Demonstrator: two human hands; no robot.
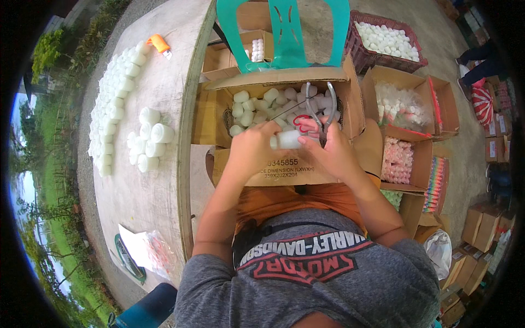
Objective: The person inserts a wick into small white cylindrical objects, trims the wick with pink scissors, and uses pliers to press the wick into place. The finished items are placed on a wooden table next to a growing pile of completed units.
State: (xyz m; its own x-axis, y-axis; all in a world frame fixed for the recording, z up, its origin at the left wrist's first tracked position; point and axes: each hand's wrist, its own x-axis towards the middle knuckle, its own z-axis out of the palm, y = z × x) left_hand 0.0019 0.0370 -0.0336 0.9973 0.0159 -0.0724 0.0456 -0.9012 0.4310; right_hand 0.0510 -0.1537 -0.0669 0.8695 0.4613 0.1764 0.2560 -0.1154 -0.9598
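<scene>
Above an open cardboard box (219,109) on my lap, my left hand (254,146) is closed round the left end of a white plastic cylinder (287,140). At the cylinder's other end, my right hand (334,152) presses its thumb against it. Its fingers curl round the lower end of a grey metal pliers-like tool (313,104), whose two long arms point away from me. A red looped piece (300,121), perhaps a scissors handle, shows beside the fingers. Many short white cylinders (262,104) lie loose in the box, with a thin dark rod across them.
On the left table (180,71) stand rows of white cylinders (117,104), a small cluster (147,139) and an orange-handled tool (158,44). A green chair (285,38) is ahead. Rightward are a full crate (385,41) and boxes of pink pieces (398,158) and bagged pieces (402,104).
</scene>
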